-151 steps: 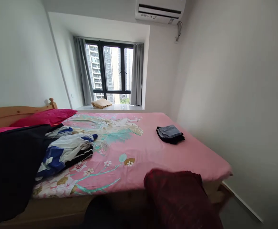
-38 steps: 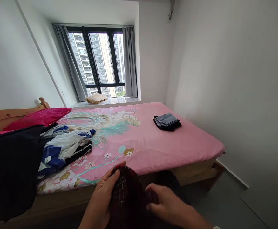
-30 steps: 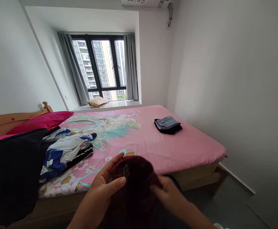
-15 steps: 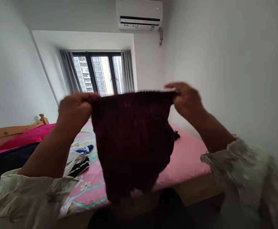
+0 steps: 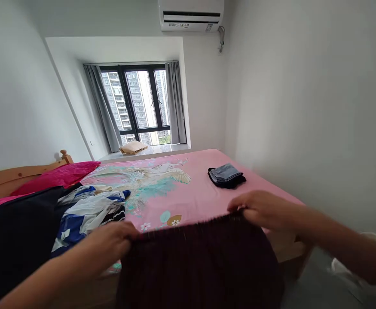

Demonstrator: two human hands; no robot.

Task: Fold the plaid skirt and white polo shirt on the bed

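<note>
A dark maroon garment with a gathered elastic waistband (image 5: 197,262) hangs stretched between my two hands, in front of the bed's near edge. I cannot tell whether it is shorts or a skirt, as its lower part runs out of view. My left hand (image 5: 113,240) is closed on the left end of the waistband. At the other end, my right hand (image 5: 255,208) pinches the band between thumb and fingers, slightly higher than the left.
The bed (image 5: 200,189) has a pink flowered sheet. A folded grey and black stack (image 5: 226,175) lies at its right. Loose white and blue clothes (image 5: 91,210), a black garment (image 5: 23,240) and a magenta pillow (image 5: 59,177) lie at the left. A beige folded cloth (image 5: 132,147) rests on the windowsill.
Both hands have come down with the garment, from window height to below the bed's near edge. The folded stack, mostly hidden before, now shows fully.
</note>
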